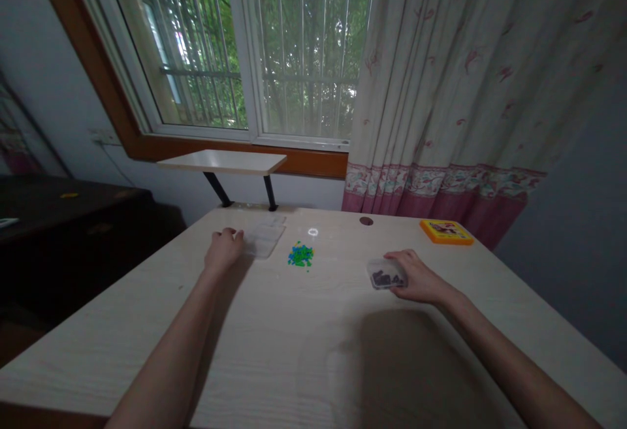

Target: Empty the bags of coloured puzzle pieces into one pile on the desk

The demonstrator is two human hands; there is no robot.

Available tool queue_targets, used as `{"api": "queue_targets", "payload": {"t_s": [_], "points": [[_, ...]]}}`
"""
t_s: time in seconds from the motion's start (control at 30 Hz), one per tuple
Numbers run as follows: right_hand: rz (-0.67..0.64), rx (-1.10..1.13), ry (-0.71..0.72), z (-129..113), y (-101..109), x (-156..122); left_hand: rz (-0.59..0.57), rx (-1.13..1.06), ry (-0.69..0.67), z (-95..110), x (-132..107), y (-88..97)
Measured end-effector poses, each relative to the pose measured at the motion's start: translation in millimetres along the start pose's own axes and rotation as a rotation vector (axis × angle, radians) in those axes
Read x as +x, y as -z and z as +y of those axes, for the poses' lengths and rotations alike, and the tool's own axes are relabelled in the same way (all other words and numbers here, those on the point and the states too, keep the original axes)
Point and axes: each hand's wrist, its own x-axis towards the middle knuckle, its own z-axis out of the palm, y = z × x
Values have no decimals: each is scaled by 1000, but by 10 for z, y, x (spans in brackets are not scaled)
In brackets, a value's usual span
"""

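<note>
The pale wooden table fills the lower half of the frame, and most of what lies on it sits in a loose row across the middle. By the look of it, things are at an early stage. The clear flat tray, left of centre, shows nothing in it that can be made out. Over at the right, the small clear box has a handful of dark pieces inside and no lid visible on it. Between the two, the little pile of green and blue pieces lies loose on the bare wood, touching neither container. So the dark pieces are in a container and the coloured ones are not. A yellow box waits flat in the upper right of the tabletop, well apart from both hands.

Now the fingers. The left hand is curled into a loose fist, knuckles up, pressed against the tray's left edge. Whether it pinches that edge, the view does not tell. The right hand is wrapped partway round the small clear box from its right side, fingers bent along the far wall and thumb toward the near one, holding it down on the table.
</note>
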Motion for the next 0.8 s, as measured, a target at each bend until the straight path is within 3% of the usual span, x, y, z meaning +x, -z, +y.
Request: {"api": "queue_targets", "payload": {"t_s": [0.07,0.13,0.23,0.3,0.4,0.57,0.8], "points": [[31,21,21,-104,5,125,107,20,-81,114,-76,37],[57,63,81,-247,-10,293,133,33,-244,256,-182,41],[130,202,161,-496,-100,592,-11,37,-538,473,-387,-27],[180,361,141,-652,-213,800,-110,-29,-698,594,-532,-90],[182,587,109,-840,-421,1085,-207,-158,-853,722,-708,-139],[171,757,154,-1047,-678,1352,-192,-269,-942,833,-837,-102],[203,620,148,-1121,-775,1325,-122,-220,-865,834,-836,-223]]}}
